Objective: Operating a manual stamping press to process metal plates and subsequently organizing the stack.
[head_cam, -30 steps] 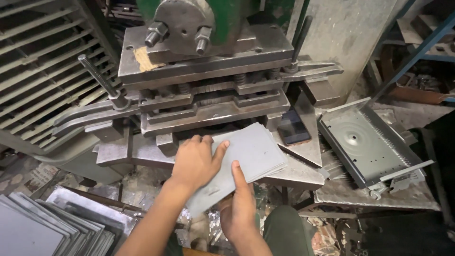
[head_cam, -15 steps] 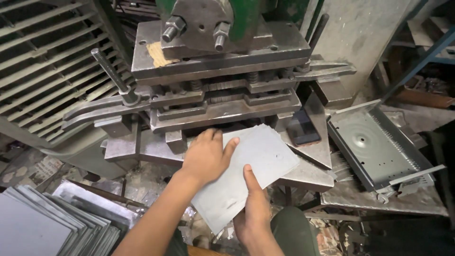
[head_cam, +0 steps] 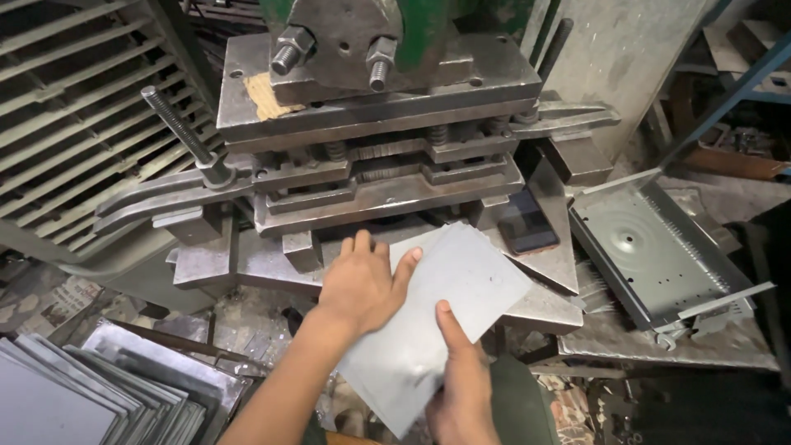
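Here, at the bottom centre of the frame, the right hand (head_cam: 463,386) grips the near edge of a grey metal sheet (head_cam: 441,317), thumb on top; its fingers are hidden beneath the sheet and the wrist is cut off by the frame edge. Just above it, the left hand (head_cam: 362,280) lies flat and open on the sheet's left side, pressing it down. The sheet's far corner rests on the bed of the heavy press (head_cam: 379,140). A stack of sheets (head_cam: 91,395) sits at lower left, partly cropped. A dark phone (head_cam: 527,227) lies right of the press; a punched tray (head_cam: 659,247) is at the right.
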